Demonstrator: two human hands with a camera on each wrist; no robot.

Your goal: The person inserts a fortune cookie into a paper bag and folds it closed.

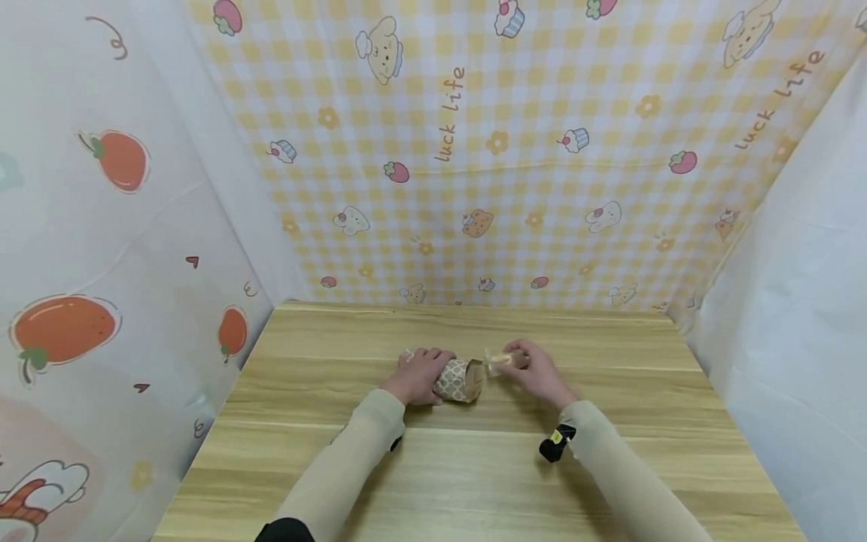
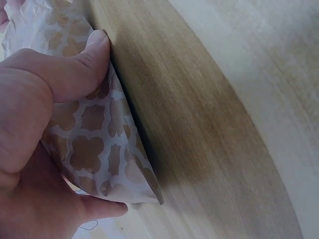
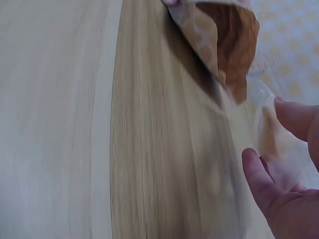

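Observation:
A brown paper bag (image 1: 457, 380) with a white lattice pattern lies on its side on the wooden table, its mouth facing right. My left hand (image 1: 420, 375) grips it from above, with the thumb along one side in the left wrist view. Just right of the bag's mouth, my right hand (image 1: 538, 374) pinches a small clear-wrapped packet (image 1: 497, 363) with something pale yellowish inside. In the right wrist view the packet (image 3: 270, 130) is partly blurred, and a gap separates it from the bag's brown inner wall (image 3: 239, 42). What the bag holds is hidden.
The wooden table (image 1: 474, 474) extends around both hands. A yellow checked cloth (image 1: 497, 188) hangs behind its far edge, with white printed cloth (image 1: 169, 248) on the left and plain white cloth (image 1: 799, 301) on the right. A black wrist camera (image 1: 554, 446) hangs below the right sleeve.

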